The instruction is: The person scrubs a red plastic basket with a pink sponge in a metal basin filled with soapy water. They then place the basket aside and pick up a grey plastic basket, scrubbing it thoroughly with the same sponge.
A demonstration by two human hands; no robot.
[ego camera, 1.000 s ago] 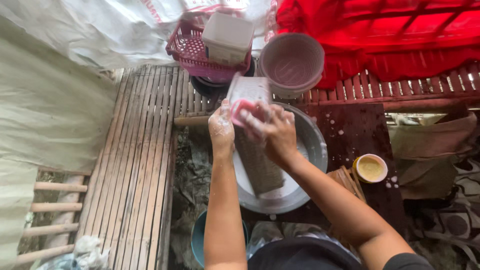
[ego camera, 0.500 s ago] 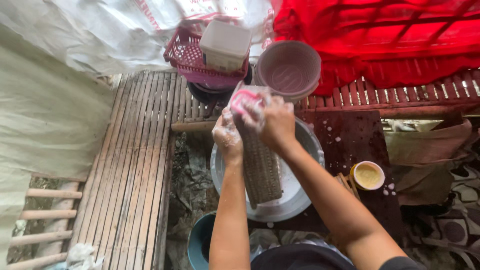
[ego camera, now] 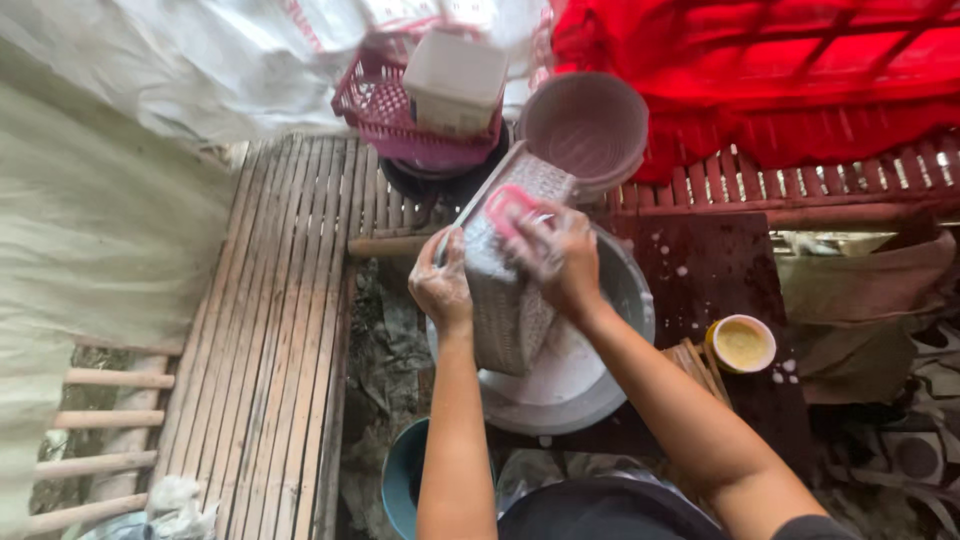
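Bamboo slats (ego camera: 270, 330) beside metal basin (ego camera: 630, 300); left hand (ego camera: 440, 285) clamped on woven tray (ego camera: 510, 300), right hand (ego camera: 560, 262) on pink scrubber (ego camera: 508, 205).

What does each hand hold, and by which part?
The left hand grips the woven tray by its left edge; the right hand presses a pink scrubber onto its face.

white boxy package (ego camera: 455, 80) in pink basket (ego camera: 375, 105), top centre, no labels readable
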